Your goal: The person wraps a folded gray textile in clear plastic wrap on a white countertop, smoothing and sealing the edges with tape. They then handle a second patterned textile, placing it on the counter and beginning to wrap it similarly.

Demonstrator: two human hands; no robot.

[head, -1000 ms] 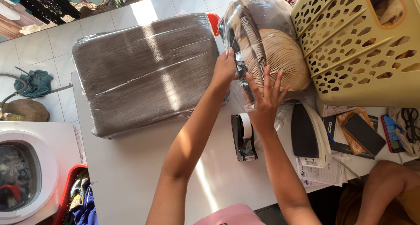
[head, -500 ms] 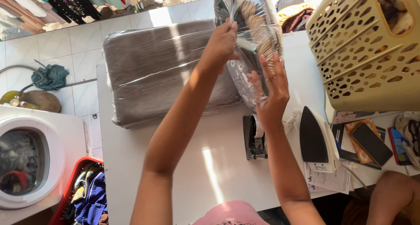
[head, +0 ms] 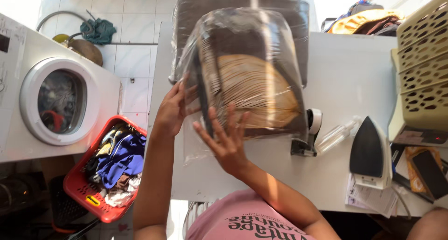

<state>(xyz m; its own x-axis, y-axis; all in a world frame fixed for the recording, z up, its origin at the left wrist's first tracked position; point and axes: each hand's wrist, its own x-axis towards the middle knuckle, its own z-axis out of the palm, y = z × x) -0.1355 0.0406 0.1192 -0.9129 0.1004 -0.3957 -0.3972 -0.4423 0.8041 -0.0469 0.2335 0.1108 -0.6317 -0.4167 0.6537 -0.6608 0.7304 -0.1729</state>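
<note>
I hold up a clear plastic bag (head: 247, 76) with folded brown and tan cloth inside, lifted above the white table (head: 345, 72). My left hand (head: 171, 107) grips the bag's left edge. My right hand (head: 226, 139) presses flat against its underside with fingers spread. Behind the bag lies a large grey wrapped bundle (head: 289, 16) on the table's far part.
A tape dispenser (head: 308, 135), a clear spray bottle (head: 338, 135) and a black iron (head: 368, 151) stand on the table at right. A yellow perforated basket (head: 422, 76) is at the far right. A washing machine (head: 56, 100) and a red laundry basket (head: 100, 167) are on the left.
The bag has been lifted off the table and brought toward me and to the left. Both hands stayed on it. My view has swung left.
</note>
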